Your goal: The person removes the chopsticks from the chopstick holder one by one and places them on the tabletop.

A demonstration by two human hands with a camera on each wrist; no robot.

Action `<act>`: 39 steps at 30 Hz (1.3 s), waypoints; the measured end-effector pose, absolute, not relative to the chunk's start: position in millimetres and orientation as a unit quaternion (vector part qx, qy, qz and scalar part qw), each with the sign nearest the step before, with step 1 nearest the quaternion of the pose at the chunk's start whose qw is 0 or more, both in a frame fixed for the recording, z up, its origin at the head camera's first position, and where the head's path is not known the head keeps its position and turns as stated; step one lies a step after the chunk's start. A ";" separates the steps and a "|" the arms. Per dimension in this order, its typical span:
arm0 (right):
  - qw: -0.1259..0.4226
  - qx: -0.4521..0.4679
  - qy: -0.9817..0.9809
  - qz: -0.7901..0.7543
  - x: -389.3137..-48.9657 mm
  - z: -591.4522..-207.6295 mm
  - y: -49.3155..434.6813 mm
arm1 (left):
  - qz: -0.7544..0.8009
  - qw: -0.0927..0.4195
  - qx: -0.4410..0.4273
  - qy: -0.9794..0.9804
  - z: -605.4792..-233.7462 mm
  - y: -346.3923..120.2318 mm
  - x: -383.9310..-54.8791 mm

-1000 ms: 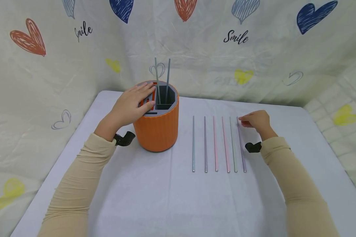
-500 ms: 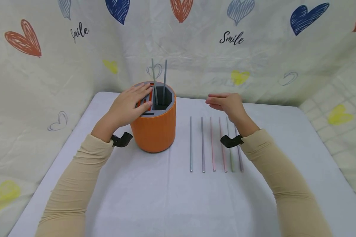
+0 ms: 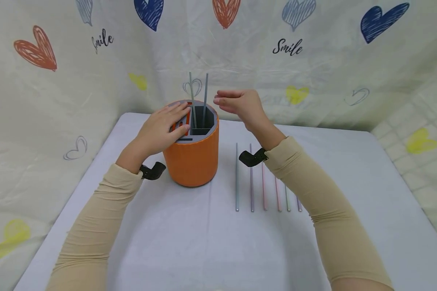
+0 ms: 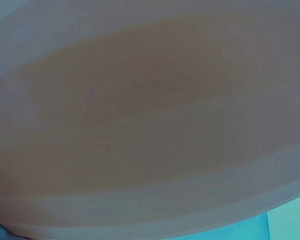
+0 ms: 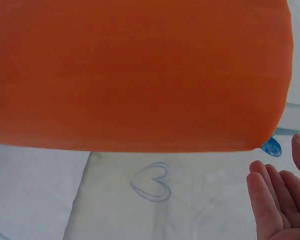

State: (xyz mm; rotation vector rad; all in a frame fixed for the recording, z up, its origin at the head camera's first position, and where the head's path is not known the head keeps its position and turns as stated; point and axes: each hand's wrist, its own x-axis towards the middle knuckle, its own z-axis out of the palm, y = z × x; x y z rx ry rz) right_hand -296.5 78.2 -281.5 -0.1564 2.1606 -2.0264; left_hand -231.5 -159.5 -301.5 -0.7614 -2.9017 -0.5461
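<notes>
My left hand rests on the slotted grey top of an orange round holder, fingers spread over its left side. A pale green chopstick-like stick and a blue-grey one stand in the holder's dark open compartment. Just right of these, above the rim, my right hand is raised with nearly straight fingers and nothing visible in it. In the right wrist view, its fingers and thumb are apart, beside the orange holder wall. The left wrist view is filled by a blurred brownish surface.
Several thin sticks lie side by side on the white table: a blue one, a purple one, a pink one and others partly under my right forearm. A heart-printed cloth hangs behind the table.
My right hand has moved up and left, from beside the rightmost lying stick to the holder's standing sticks. My left hand stays on the holder.
</notes>
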 end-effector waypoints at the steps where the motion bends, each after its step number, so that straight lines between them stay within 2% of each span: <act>1: 0.080 -0.060 0.727 -0.679 -296.6 -280.2 74.2 | -0.179 0.047 -0.250 -0.950 -301.5 -159.3 -231.7; 9: 0.051 -0.086 0.730 -0.676 -299.9 -277.5 53.4 | -0.179 0.053 -0.253 -0.949 -301.8 -159.8 -231.9; 20: 0.029 -0.099 0.718 -0.688 -301.5 -267.8 49.6 | -0.183 0.052 -0.252 -0.949 -300.7 -160.1 -231.5; 29: -0.045 -0.152 0.620 -0.768 -288.6 -226.3 63.7 | -0.179 0.049 -0.250 -0.950 -301.8 -159.2 -230.8; 39: -0.124 -0.165 0.518 -0.830 -268.1 -179.5 98.6 | -0.178 0.051 -0.249 -0.951 -301.9 -159.8 -231.3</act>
